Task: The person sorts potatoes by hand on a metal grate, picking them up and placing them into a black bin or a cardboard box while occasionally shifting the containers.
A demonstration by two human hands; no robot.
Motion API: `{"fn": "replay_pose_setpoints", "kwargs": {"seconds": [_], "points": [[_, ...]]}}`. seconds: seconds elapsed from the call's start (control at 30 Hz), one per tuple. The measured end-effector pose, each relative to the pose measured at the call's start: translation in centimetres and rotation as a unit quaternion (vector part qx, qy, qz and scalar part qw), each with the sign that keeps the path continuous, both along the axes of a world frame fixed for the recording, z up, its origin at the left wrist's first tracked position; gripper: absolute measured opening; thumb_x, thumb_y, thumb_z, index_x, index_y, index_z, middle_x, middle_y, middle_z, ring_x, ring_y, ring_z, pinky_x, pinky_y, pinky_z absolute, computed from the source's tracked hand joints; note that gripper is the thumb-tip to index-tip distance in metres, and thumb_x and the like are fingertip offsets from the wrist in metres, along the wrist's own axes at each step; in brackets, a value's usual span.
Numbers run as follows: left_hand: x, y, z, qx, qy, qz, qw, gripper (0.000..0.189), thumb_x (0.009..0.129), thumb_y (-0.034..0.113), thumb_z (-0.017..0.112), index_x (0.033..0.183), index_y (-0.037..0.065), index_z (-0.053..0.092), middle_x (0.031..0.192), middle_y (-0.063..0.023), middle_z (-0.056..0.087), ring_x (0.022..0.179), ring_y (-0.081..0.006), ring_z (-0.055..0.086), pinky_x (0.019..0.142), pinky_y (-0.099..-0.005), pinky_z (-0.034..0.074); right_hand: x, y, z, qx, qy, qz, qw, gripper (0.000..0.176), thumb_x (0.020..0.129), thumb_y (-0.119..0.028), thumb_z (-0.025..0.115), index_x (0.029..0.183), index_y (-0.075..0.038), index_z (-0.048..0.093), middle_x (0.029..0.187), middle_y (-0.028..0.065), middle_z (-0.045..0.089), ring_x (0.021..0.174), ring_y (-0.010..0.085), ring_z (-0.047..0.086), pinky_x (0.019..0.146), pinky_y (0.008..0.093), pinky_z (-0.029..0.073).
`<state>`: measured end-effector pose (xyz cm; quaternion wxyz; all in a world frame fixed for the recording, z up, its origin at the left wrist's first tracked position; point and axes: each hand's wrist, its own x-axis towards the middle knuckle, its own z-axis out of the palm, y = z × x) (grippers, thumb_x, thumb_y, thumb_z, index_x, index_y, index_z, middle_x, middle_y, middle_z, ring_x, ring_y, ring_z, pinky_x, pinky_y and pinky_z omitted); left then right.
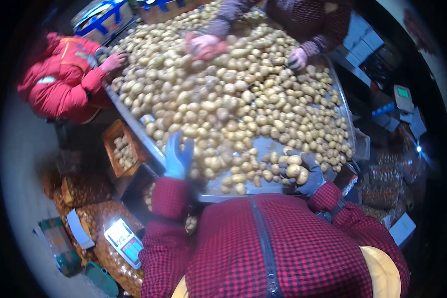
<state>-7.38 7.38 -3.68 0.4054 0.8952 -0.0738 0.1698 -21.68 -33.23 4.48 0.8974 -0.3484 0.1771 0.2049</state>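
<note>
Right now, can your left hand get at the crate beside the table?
Probably yes: the left hand is open at the table edge, the crate just beside it, nothing between.

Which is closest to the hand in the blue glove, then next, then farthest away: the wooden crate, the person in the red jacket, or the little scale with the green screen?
From the left hand in the head view:
1. wooden crate, just left of it, beside the table.
2. person in the red jacket, upper left.
3. scale with the green screen, far right.
</note>
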Motion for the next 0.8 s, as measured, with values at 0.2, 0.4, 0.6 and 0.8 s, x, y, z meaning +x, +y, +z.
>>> {"fn": "replay_pose_setpoints", "kwargs": {"seconds": [0.2, 0.4, 0.6, 0.8], "points": [[-3.6, -4.8, -5.9, 0.226, -0.036, -0.041, 0.973, 0.051, 0.090, 0.033, 0.070, 0.135, 0.012, 0.058, 0.157, -0.0242, 0.030, 0.142, -0.0444, 0.032, 0.116, -0.0517, 0.030, -0.5, -5.0, -1.1, 0.004, -0.113, -0.101, 0.988, 0.044, 0.104, -0.030, 0.049, 0.142, -0.010, 0.045, 0.142, 0.0164, 0.053, 0.129, 0.0316, 0.051, 0.101, 0.0494, 0.050], [-1.9, -5.8, -5.2, 0.365, 0.094, 0.056, 0.924, 0.052, 0.095, 0.048, 0.059, 0.140, 0.021, 0.057, 0.160, -0.0208, 0.026, 0.146, -0.0396, 0.027, 0.119, -0.0510, 0.023, -1.7, -8.9, -2.6, 0.249, -0.075, -0.211, 0.942, 0.058, 0.102, -0.051, 0.042, 0.146, -0.013, 0.044, 0.150, 0.0181, 0.045, 0.133, 0.0341, 0.048, 0.107, 0.0536, 0.046], [-1.8, -5.6, -5.2, 0.370, 0.045, 0.067, 0.926, 0.053, 0.098, 0.045, 0.057, 0.142, 0.016, 0.054, 0.160, -0.0232, 0.026, 0.143, -0.0407, 0.034, 0.115, -0.0488, 0.032, -2.4, -12.5, -4.4, 0.271, -0.073, -0.240, 0.929, 0.057, 0.101, -0.051, 0.045, 0.141, -0.010, 0.047, 0.139, 0.0187, 0.052, 0.121, 0.0284, 0.056, 0.096, 0.0469, 0.053], [-5.2, -5.1, -4.1, 0.241, 0.054, 0.073, 0.966, 0.073, 0.095, 0.044, 0.062, 0.153, 0.007, 0.035, 0.158, -0.0292, 0.024, 0.142, -0.0424, 0.033, 0.116, -0.0512, 0.031, -1.9, -19.7, -4.2, 0.219, -0.105, -0.410, 0.879, 0.051, 0.101, -0.044, 0.049, 0.132, -0.003, 0.052, 0.125, 0.0171, 0.059, 0.101, 0.0252, 0.064, 0.086, 0.0409, 0.058]]}}
